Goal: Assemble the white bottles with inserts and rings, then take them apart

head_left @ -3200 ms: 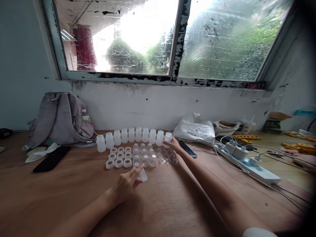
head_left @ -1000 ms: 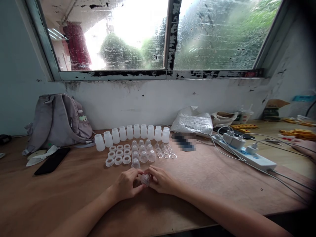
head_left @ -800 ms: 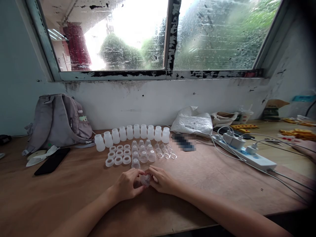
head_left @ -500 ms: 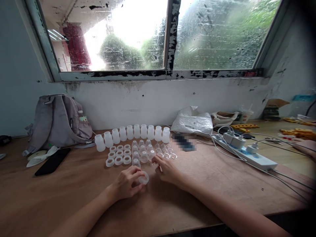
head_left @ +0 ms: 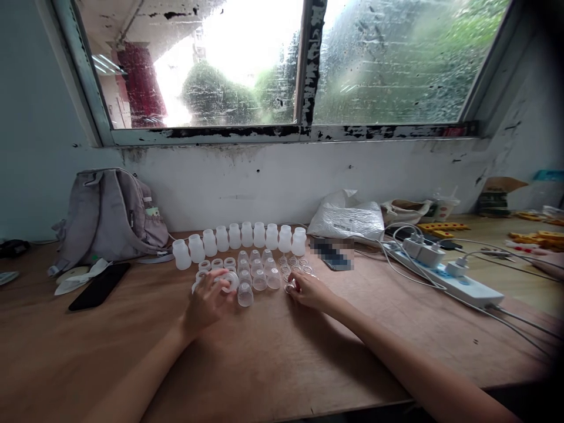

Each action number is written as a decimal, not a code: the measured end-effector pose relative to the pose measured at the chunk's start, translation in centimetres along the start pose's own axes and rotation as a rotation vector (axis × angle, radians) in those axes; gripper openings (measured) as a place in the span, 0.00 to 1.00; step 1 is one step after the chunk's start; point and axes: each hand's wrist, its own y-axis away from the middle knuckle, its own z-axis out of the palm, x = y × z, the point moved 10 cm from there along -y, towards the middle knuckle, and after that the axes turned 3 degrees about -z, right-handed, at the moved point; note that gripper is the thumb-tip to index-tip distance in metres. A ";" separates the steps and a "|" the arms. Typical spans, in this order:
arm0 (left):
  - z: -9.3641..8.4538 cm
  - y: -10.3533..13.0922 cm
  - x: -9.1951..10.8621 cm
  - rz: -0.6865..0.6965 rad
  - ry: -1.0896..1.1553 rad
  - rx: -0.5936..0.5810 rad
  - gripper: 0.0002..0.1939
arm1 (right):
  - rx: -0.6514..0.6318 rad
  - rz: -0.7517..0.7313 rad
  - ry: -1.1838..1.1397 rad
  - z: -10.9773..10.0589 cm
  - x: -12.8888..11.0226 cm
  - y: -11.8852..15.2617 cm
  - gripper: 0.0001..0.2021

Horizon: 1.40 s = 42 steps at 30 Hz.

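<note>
My left hand (head_left: 208, 299) curls its fingers around a translucent round, rimmed piece (head_left: 230, 282), above the white collar rings (head_left: 230, 262), and hides part of them. Lower right on the table, my right hand (head_left: 307, 291) has its fingertips closed at a small clear ring-shaped piece (head_left: 289, 288), by the group of similar clear pieces (head_left: 304, 262). Between the hands stand several clear dome-shaped caps (head_left: 245, 295), open side down. Behind everything runs a curved row of frosted white small bottles (head_left: 234, 236), upright and without lids.
A black phone (head_left: 99, 286) and grey backpack (head_left: 106, 217) are at the left. Toward the right lie a blurred-out phone (head_left: 337, 257), a silver bag (head_left: 348, 217) and a white power strip (head_left: 467, 288) with trailing cables. Another person's hand (head_left: 544, 261) shows at the far right edge.
My left hand has moved left and away from me with the round piece, to the collar rings. My right hand has shifted right, from the caps to the small clear pieces.
</note>
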 end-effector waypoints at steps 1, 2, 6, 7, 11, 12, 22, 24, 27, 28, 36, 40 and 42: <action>-0.2 -0.2 -1.4 -0.043 -0.030 0.006 0.03 | 0.005 0.011 0.004 0.0 0.2 0.0 0.10; -0.5 -0.4 -2.9 -0.097 -0.066 0.020 0.06 | 0.007 0.025 0.009 0.0 0.4 -0.1 0.10; -1.3 0.2 -10.1 -0.384 -0.328 0.027 0.18 | 0.007 0.056 0.036 0.1 1.1 -0.3 0.09; -1.4 0.7 -11.8 -0.458 -0.408 0.007 0.18 | 0.007 0.057 0.041 0.1 1.2 -0.3 0.09; -0.1 3.0 -16.5 -0.646 -0.583 -0.172 0.17 | 0.008 0.059 0.046 0.0 1.1 -0.2 0.09; 0.3 3.5 -17.1 -0.665 -0.588 -0.220 0.17 | 0.008 0.060 0.045 0.0 1.1 -0.2 0.10; 2.5 5.1 -19.2 -0.735 -0.488 -0.385 0.19 | 0.019 0.042 0.044 -0.4 0.7 -0.2 0.11; 2.5 5.1 -19.1 -0.724 -0.476 -0.373 0.19 | 0.021 0.033 0.034 -0.6 0.7 -0.2 0.11; 2.3 4.9 -18.8 -0.709 -0.477 -0.340 0.18 | 0.093 0.052 0.021 -1.8 1.0 -0.3 0.11; 2.1 4.7 -18.6 -0.697 -0.483 -0.313 0.17 | 0.143 0.061 0.017 -2.4 1.1 -0.3 0.11; 1.0 1.7 -13.4 -0.381 -0.356 -0.085 0.10 | 0.382 -0.078 -0.088 -4.5 -1.2 0.7 0.09; 2.3 0.7 -8.2 -0.206 -0.188 -0.155 0.08 | 0.326 -0.205 -0.125 -3.3 -4.0 1.5 0.09; 3.4 0.7 -5.7 -0.147 -0.114 -0.217 0.08 | 0.265 -0.262 -0.139 -2.5 -5.6 1.9 0.09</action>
